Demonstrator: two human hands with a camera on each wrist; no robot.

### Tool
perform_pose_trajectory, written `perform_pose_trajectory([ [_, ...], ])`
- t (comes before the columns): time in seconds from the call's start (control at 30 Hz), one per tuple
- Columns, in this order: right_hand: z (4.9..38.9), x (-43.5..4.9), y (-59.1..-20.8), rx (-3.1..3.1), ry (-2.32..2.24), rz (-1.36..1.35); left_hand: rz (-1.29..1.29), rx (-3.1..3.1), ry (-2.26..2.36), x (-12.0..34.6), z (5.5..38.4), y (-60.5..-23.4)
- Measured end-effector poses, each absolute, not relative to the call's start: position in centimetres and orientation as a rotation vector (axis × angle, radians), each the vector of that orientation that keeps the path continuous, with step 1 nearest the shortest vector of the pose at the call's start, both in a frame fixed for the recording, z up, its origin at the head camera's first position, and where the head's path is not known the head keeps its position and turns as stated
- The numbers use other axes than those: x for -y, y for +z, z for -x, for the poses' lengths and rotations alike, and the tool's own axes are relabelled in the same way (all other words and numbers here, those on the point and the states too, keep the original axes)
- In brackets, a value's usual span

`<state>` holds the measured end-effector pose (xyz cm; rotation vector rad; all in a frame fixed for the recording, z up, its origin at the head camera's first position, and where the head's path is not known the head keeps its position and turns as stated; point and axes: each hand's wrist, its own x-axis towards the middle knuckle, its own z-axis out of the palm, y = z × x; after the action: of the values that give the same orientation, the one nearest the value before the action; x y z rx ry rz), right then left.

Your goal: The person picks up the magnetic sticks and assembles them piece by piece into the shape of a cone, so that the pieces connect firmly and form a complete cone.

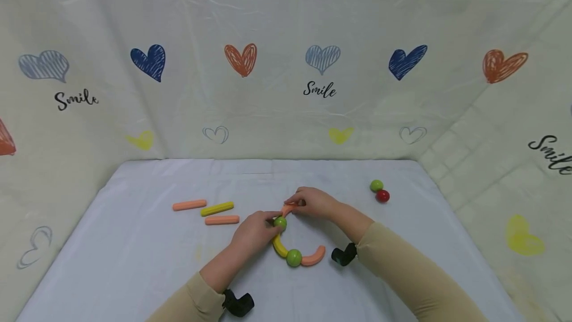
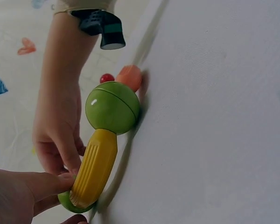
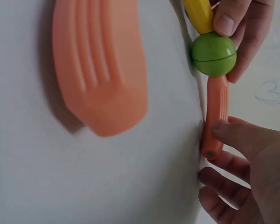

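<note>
My left hand [image 1: 255,232] pinches a green ball [image 1: 280,223] between thumb and fingers. My right hand [image 1: 315,201] grips a curved orange stick [image 3: 218,105] whose far end meets that ball in the right wrist view. From the same ball a curved yellow stick [image 2: 95,168] runs down to a second green ball [image 1: 294,257]. Joined to this lower ball is another curved orange stick [image 1: 315,257], its free end pointing up and right. Together the pieces form an arc lying on the white cloth, open toward the right.
Two straight orange sticks [image 1: 189,205] and a straight yellow stick [image 1: 217,208] lie left of the arc. At the back right a loose green ball [image 1: 377,186] touches a red ball [image 1: 383,196]. A printed cloth wall [image 1: 277,113] rises behind the table.
</note>
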<state>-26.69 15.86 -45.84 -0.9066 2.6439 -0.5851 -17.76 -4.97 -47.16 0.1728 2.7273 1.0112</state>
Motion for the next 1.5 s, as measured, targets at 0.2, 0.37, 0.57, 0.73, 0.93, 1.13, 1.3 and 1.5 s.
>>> perform_pose_trajectory([
  [0.2, 26.9, -17.1, -45.5, -2.709, -0.640, 0.767, -0.141, -2.716, 1.050, 5.2, 18.3, -47.2],
  [0.37, 27.1, -19.0, -44.8, -2.765, -0.671, 0.618, -0.120, -2.709, 1.085, 4.9, 19.3, -47.2],
  [0.57, 27.4, -22.1, -43.9, -2.812, -0.692, 0.587, -0.129, -2.655, 1.057, 4.5, 20.9, -46.9],
  [0.73, 27.2, -25.4, -43.0, -2.860, -0.718, 0.570, -0.165, -2.630, 1.001, 4.2, 22.0, -46.9],
  [0.93, 27.1, -29.9, -42.4, -2.938, -0.659, 0.453, -0.217, -2.613, 0.992, 3.8, 22.7, -46.8],
  [1.13, 26.9, -34.0, -42.4, -2.966, -0.636, 0.339, -0.242, -2.593, 1.013, 3.8, 23.2, -47.1],
  [1.3, 26.7, -35.9, -42.5, -2.984, -0.632, 0.287, -0.248, -2.567, 1.047, 4.0, 23.4, -47.3],
  [1.5, 27.2, -36.7, -43.3, -2.888, -0.656, 0.118, -0.252, -2.529, 1.082, 4.1, 23.4, -47.2],
])
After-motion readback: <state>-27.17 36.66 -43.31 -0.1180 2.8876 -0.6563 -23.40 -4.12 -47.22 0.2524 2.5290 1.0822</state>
